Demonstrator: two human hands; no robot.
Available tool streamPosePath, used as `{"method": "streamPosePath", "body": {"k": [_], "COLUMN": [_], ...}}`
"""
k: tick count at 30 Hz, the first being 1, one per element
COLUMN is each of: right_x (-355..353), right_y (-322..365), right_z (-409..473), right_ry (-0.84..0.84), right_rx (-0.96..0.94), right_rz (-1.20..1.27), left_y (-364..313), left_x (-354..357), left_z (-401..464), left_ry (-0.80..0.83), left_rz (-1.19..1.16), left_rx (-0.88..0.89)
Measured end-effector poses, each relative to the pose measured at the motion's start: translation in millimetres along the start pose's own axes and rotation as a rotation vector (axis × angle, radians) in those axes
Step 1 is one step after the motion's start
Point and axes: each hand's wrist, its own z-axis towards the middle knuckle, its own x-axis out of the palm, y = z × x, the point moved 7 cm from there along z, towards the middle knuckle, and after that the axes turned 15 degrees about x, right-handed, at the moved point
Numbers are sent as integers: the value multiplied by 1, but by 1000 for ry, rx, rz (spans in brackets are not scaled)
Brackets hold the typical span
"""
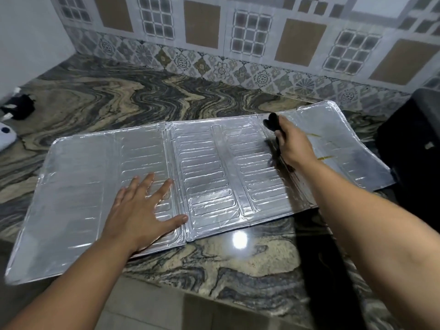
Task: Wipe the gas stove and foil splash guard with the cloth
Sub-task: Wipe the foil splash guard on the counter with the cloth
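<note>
The silver foil splash guard (209, 172) lies unfolded and flat on the marbled countertop, its ribbed panels facing up. My left hand (142, 208) presses flat on its left-middle panel with fingers spread. My right hand (294, 145) is closed around a black cloth (271, 122) and rests on the guard's right part; the cloth sticks out above the fist and hangs below it. Yellowish streaks (325, 158) mark the foil just right of that hand. The black gas stove (414, 148) shows only partly at the right edge.
The marbled countertop (133, 98) runs back to a patterned tiled wall (238, 44). A black object (21, 107) and a white object (6, 136) sit at the far left. The counter's front edge (214, 294) drops off toward me.
</note>
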Motion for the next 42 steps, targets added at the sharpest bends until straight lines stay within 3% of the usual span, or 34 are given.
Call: {"method": "streamPosePath", "body": {"k": [5,11,21,24,28,32,37,42], "right_x": [-32,-55,-82,-91,-96,-89,-72,-40], "right_y": [-25,-47,-69,-77,-86,-87,-76,-72], "right_z": [-39,-82,-141,-150,-146,-129,-103,-95], "right_ry": [-27,-13,-64,-89,-90,-67,-12,226], "right_rx": [24,57,150,180,199,200,138,-20], "right_rz": [-2,-35,-17,16,33,41,45,-92], "left_y": [-2,-14,-32,-68,-139,-185,-194,-191], "left_x": [-9,-23,-34,-40,-29,-10,18,35], "left_z": [1,-1,9,26,54,83,104,100], "left_ry": [84,56,176,91,-36,-64,-14,-45], "left_rz": [79,196,123,164,44,-4,-19,-14], "left_rx": [-40,-18,-72,30,171,228,206,172]}}
